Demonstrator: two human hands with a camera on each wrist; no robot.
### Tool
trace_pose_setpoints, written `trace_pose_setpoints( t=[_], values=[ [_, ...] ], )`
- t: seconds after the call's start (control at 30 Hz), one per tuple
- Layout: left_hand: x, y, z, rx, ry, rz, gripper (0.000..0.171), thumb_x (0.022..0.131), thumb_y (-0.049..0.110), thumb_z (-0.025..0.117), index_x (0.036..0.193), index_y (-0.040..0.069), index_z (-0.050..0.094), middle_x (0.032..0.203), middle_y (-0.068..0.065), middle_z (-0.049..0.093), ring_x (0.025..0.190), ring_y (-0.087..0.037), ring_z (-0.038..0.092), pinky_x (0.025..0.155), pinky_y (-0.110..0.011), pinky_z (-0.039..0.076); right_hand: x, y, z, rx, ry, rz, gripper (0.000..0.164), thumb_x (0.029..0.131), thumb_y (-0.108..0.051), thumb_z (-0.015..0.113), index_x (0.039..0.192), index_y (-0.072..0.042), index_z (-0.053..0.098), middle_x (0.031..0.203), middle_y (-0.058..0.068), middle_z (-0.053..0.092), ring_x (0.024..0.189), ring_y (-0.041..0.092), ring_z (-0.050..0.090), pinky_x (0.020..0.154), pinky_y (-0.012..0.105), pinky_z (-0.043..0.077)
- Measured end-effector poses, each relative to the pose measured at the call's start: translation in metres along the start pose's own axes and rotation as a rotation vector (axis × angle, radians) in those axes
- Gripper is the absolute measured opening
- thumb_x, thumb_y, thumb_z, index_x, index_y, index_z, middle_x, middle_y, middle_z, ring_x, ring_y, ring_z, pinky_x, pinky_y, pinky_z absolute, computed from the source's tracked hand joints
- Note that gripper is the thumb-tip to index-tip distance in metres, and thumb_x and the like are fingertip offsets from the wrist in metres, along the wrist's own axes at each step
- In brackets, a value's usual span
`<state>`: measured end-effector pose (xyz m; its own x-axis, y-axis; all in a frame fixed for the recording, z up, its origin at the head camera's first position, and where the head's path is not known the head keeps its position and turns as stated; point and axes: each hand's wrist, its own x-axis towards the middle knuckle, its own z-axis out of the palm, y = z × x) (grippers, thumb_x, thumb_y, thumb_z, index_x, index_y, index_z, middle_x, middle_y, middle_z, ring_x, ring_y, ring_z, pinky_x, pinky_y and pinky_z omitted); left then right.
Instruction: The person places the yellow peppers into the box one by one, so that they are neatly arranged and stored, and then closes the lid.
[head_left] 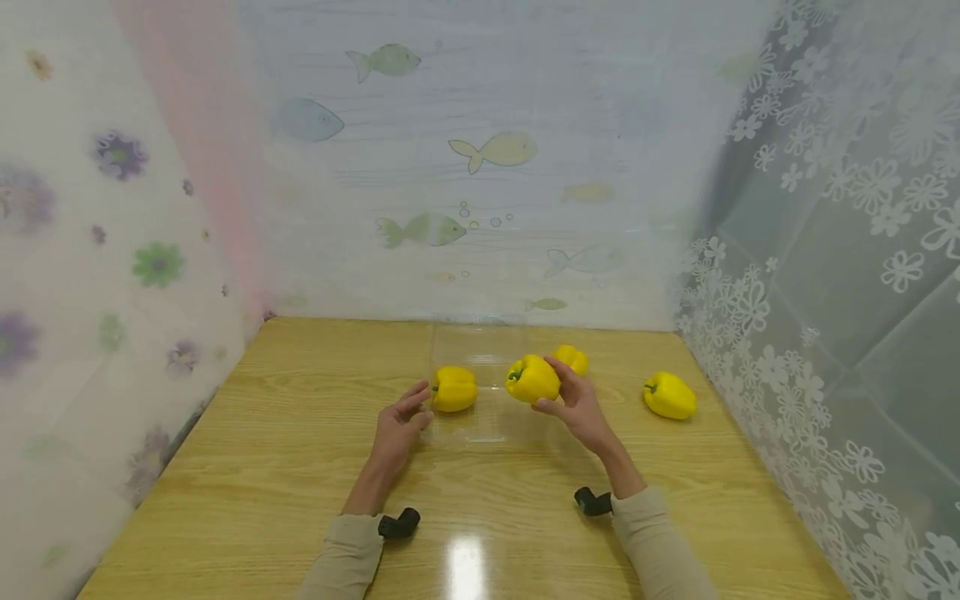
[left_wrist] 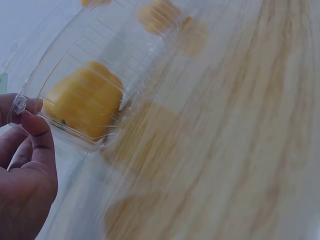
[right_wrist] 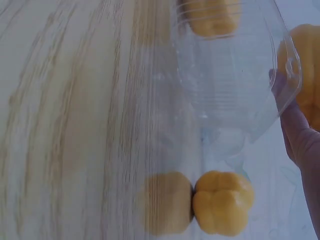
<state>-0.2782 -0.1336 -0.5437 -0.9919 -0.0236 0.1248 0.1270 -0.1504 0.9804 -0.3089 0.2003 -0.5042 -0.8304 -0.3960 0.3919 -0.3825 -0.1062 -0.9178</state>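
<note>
My right hand grips a yellow bell pepper between thumb and fingers, up above the right part of a clear plastic container. At the container's left end, my left hand pinches the rim, thumb and finger meeting at its corner in the left wrist view. Inside that end lies another yellow pepper, its green stem toward the left hand. In the right wrist view the held pepper shows at the right edge, with fingertips beside the container's rim.
A third yellow pepper shows partly behind the right hand. Farther right on the wooden table lies one more yellow pepper. Patterned curtains stand at the back and both sides. Black wrist devices sit at both cuffs.
</note>
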Motion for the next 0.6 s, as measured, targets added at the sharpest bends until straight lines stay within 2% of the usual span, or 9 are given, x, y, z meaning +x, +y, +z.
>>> trace_pose_setpoints(
  t=[0.07,0.33,0.47,0.6],
  values=[
    [0.0,-0.001,0.0,-0.001,-0.001,-0.003,0.041,0.093,-0.01,0.062,0.134,-0.009,0.06,0.156,-0.012,0.047,0.116,-0.031,0.048,0.079,-0.014,0.049,0.001,0.001,0.002,-0.005,-0.01,0.005,0.07,0.094,0.006,0.067,0.156,-0.001,0.034,0.155,0.022,0.04,0.13,0.012,0.053,0.092,0.034,0.057],
    [0.001,-0.001,0.001,0.014,0.002,-0.009,0.041,0.093,-0.01,0.062,0.134,-0.008,0.061,0.156,-0.011,0.047,0.116,-0.026,0.049,0.08,-0.014,0.049,0.006,0.002,0.009,-0.149,-0.01,0.055,0.07,0.094,0.002,0.069,0.156,-0.005,0.036,0.156,0.023,0.04,0.131,0.01,0.051,0.105,0.021,0.044],
    [0.001,-0.001,0.001,0.018,0.001,0.0,0.04,0.093,-0.01,0.063,0.133,-0.009,0.061,0.156,-0.013,0.046,0.115,-0.026,0.05,0.079,-0.014,0.049,0.007,0.001,0.012,-0.174,-0.015,0.064,0.072,0.094,0.001,0.069,0.157,-0.002,0.034,0.155,0.024,0.041,0.134,0.021,0.05,0.106,0.026,0.044],
    [0.0,0.0,0.001,0.016,0.0,-0.001,0.04,0.093,-0.01,0.063,0.133,-0.009,0.061,0.156,-0.013,0.046,0.114,-0.025,0.05,0.079,-0.014,0.049,0.009,0.001,0.013,-0.187,-0.017,0.083,0.072,0.094,-0.002,0.07,0.157,-0.005,0.034,0.155,0.022,0.042,0.137,0.032,0.047,0.108,0.037,0.045]
  ],
)
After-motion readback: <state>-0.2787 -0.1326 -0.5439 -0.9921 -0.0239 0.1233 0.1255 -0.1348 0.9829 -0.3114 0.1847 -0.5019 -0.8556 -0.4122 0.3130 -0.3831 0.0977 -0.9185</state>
